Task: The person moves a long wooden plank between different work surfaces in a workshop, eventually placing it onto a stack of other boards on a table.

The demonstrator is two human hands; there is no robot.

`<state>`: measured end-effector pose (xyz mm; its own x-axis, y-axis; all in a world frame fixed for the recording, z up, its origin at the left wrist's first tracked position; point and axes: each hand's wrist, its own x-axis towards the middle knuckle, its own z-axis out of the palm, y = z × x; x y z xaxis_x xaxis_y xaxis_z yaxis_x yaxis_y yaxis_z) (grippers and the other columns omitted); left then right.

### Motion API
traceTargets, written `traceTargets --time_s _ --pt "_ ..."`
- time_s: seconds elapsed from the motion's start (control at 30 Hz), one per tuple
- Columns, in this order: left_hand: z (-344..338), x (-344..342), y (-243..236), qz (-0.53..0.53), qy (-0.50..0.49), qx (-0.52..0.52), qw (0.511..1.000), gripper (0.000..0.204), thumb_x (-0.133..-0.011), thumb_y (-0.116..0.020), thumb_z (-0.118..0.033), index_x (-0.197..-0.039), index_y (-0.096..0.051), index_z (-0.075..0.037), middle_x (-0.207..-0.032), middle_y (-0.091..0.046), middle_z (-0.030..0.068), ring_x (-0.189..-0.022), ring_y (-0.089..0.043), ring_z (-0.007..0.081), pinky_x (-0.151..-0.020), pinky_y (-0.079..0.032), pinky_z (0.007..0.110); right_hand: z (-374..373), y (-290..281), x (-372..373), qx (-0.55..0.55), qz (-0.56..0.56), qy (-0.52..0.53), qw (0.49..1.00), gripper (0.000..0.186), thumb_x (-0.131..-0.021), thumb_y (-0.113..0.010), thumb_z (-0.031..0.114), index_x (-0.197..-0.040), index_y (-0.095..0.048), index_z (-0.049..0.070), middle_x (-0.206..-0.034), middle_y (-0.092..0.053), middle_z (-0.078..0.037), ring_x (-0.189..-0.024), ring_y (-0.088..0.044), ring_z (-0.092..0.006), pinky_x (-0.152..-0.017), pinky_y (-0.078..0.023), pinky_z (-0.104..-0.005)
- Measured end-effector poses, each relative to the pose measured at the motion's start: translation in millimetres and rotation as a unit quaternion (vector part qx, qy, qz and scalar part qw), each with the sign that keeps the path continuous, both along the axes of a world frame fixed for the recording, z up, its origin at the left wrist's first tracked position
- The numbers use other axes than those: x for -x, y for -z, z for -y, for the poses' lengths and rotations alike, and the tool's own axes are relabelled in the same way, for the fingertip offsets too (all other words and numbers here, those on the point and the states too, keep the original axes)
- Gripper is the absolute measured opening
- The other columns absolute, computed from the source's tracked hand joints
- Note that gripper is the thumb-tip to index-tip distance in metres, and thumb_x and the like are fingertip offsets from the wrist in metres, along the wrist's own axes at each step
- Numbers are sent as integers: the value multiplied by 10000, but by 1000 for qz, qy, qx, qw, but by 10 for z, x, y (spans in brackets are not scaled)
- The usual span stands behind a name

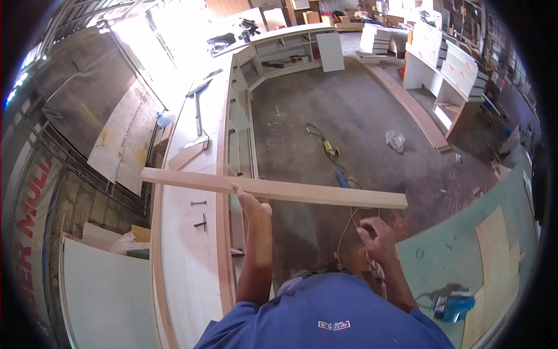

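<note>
Far to your left, pale boards (119, 145) lean against the wall, and a white panel (104, 291) lies low beside the long curved white countertop (186, 244) that runs away from you. On that countertop sit a small wooden offcut (189, 152), a long dark straightedge (198, 107) and a couple of dark screws (200, 221). Your left hand (244, 195) is raised under a long wooden strip (273, 189) and grasps it from below, fingers curled over its near edge roughly at mid-length; the strip lies almost level across your view, its left end over the countertop and its right end out over the concrete floor (360, 116). Further right and lower, your right hand (375, 235) is well apart from the strip, below its right end; its fingers are bent around a pale cable (349, 224) that trails down toward the floor, though you cannot tell how tightly they grip it. On the floor beyond lie a yellow power tool (330, 148) with its cord and a crumpled clear plastic bag (395, 141). At your right, a blue power tool (453, 305) rests on a green sheet (459, 256), and white cabinets (447, 64) stand at the far right.
</note>
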<state>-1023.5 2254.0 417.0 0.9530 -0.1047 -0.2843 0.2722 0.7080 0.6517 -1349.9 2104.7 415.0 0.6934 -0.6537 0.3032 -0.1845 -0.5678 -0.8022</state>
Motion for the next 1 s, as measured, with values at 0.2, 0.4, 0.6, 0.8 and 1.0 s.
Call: traceTargets --time_s 0.2,0.4,0.6,0.8,1.0 --pt "648 -612 246 -41 41 90 994 540 -984 -465 -520 -1318 -405 -100 -1107 -541 152 -874 -573 312 -858 -521 520 862 -172 -1672 160 -5 -159 974 558 -778 -773 239 -1254 -559 42 -1287 -544 -186 -1216 -528 -359 -999 -449 -453" --pt "1548 -1444 428 -101 81 73 989 553 -966 -514 -517 -1287 -395 -83 -1052 -526 144 -926 -592 322 -860 -524 518 1650 248 -3189 250 -115 -223 935 716 -723 -823 265 -1336 -503 80 -1310 -548 -176 -1208 -539 -368 -1042 -419 -454" --pt "2437 -2747 266 -153 187 40 970 554 -947 -556 -520 -1247 -425 -74 -1053 -581 161 -1026 -622 348 -932 -480 553 2553 357 -4576 78 -238 -188 950 667 -670 -847 311 -1228 -562 84 -1094 -638 -161 -1065 -608 -360 -909 -480 -445" --pt "3181 -4010 340 -72 312 38 947 556 -957 -498 -576 -1224 -512 -88 -1130 -603 144 -1071 -618 346 -976 -452 535 3317 643 -5494 2 -214 -139 967 582 -613 -873 371 -1033 -618 59 -984 -653 -154 -939 -646 -360 -796 -511 -450" --pt "3964 -5370 480 -58 402 -13 914 704 -957 -431 -643 -1272 -524 -20 -1201 -604 148 -1133 -593 310 -1032 -430 482 4135 1103 -6458 -26 -208 -113 971 590 -601 -877 381 -1035 -629 66 -978 -648 -151 -925 -639 -361 -801 -510 -447"
